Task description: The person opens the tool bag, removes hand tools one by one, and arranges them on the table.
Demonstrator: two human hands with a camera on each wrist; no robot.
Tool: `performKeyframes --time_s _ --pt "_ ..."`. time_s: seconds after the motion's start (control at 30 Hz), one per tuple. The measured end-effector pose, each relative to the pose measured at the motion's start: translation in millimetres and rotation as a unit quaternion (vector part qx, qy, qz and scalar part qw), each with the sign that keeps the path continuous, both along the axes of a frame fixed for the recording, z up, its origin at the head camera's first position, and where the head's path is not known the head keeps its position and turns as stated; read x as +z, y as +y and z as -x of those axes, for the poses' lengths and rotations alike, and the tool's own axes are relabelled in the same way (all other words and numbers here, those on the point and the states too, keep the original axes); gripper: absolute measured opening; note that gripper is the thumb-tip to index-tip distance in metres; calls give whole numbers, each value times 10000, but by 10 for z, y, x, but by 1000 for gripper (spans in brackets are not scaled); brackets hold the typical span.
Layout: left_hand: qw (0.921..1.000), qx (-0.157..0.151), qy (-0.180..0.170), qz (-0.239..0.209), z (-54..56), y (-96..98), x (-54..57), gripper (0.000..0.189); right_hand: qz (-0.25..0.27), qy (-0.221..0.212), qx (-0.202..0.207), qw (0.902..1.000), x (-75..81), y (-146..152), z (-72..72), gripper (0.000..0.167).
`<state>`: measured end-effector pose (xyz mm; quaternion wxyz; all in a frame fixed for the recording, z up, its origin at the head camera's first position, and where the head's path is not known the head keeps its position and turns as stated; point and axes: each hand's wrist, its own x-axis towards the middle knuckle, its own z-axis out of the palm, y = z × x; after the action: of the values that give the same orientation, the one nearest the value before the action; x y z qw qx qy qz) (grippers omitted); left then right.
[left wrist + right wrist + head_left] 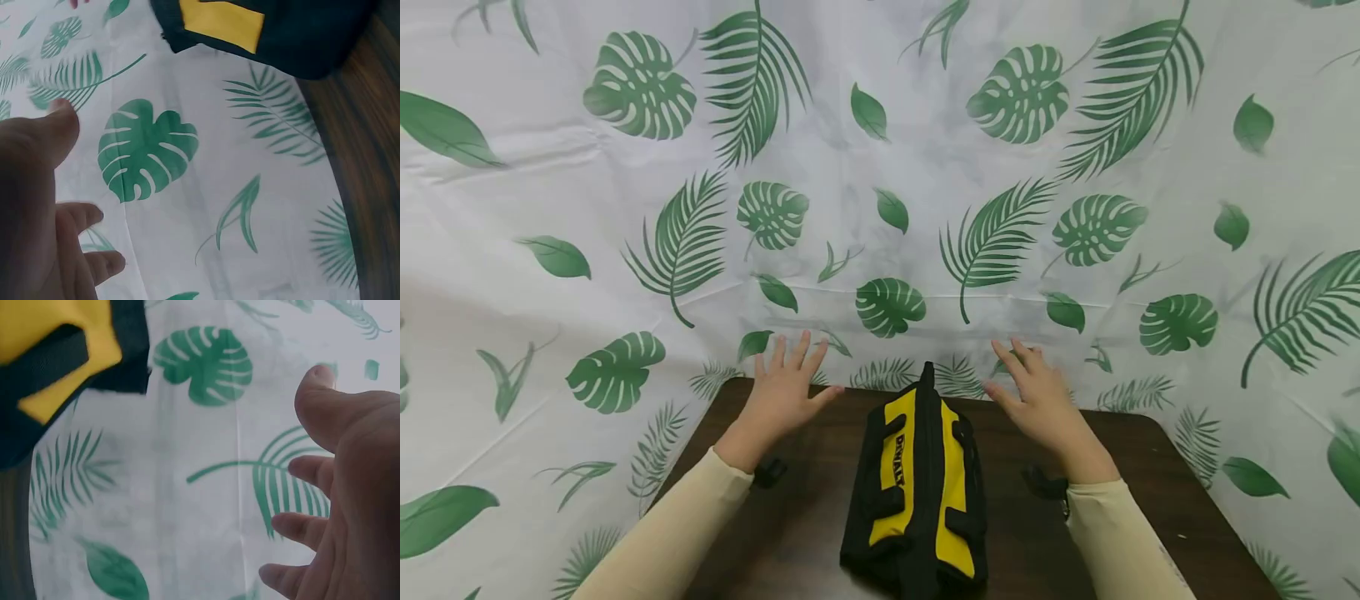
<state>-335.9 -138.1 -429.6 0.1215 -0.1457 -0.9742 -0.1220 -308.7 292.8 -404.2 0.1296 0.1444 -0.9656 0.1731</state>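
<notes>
- Holds left hand (781,402) at ten o'clock from bag (928,475) on table (797,533), fingers spread, gripping nothing.
- Holds right hand (1041,404) at two o'clock, fingers apart, gripping nothing.

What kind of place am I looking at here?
Probably an indoor tabletop work or filming spot, though the room beyond is hidden. A white leaf-print sheet forms the backdrop behind a dark wood-look table, and a yellow-and-black DeWalt bag sits on it.
</notes>
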Motion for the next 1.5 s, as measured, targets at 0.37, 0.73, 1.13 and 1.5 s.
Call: performKeyframes --time_s 0.37,0.73,1.13,1.5 --pt "9985 -447 -214 -212 173 228 -91 86 1135 -844 464 9889 -32 -503 225 76" --pt "9962 -793 -302 -176 360 576 -33 78 1578 -1614 550 9726 -71 -773 640 57" --pt "9914 -1170 -584 108 563 1115 155 69 2696 -1863 121 9447 -268 -943 874 53" --pt "9761 -1531 -1508 -338 783 1491 80 69 2237 -1673 -139 9601 -413 -925 941 47"
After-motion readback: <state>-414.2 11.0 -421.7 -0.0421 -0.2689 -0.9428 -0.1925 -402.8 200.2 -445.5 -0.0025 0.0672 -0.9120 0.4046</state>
